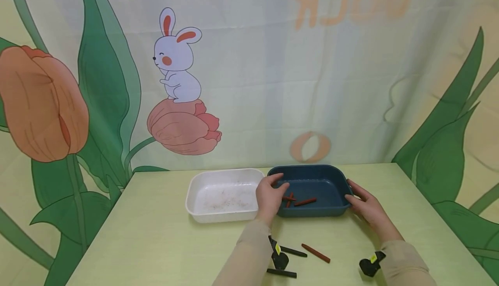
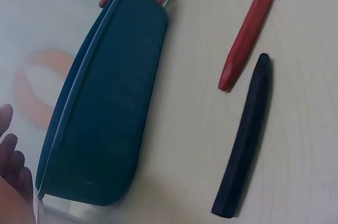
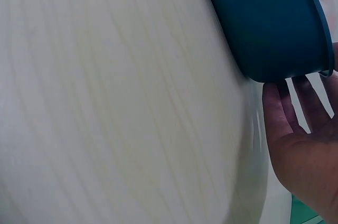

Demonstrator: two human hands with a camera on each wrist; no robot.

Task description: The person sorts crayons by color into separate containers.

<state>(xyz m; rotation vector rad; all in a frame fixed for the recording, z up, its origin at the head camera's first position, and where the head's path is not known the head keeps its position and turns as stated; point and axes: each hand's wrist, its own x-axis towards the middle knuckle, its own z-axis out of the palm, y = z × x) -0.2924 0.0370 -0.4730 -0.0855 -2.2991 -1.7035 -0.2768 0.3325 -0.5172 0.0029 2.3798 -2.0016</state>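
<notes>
My right hand (image 1: 368,210) touches the right end of a dark blue tray (image 1: 323,212), its fairly straight fingers at the end wall and rim. At the tray's left end is my left hand (image 1: 270,196), thumb and forefinger spread over the rim, with nothing between them. Several reddish-brown crayons (image 1: 306,201) lie inside the tray, partly hidden by the left hand. In front of it, on the table, lie another reddish-brown crayon (image 1: 315,253) and black crayons (image 1: 282,273), one partly covered by the left wrist device.
A white tray (image 1: 212,217) with brownish specks on its floor stands just left of the blue one. Behind the pale table (image 1: 156,234) hangs a printed curtain (image 1: 241,82) with tulips and a rabbit. Both wrists carry small black devices.
</notes>
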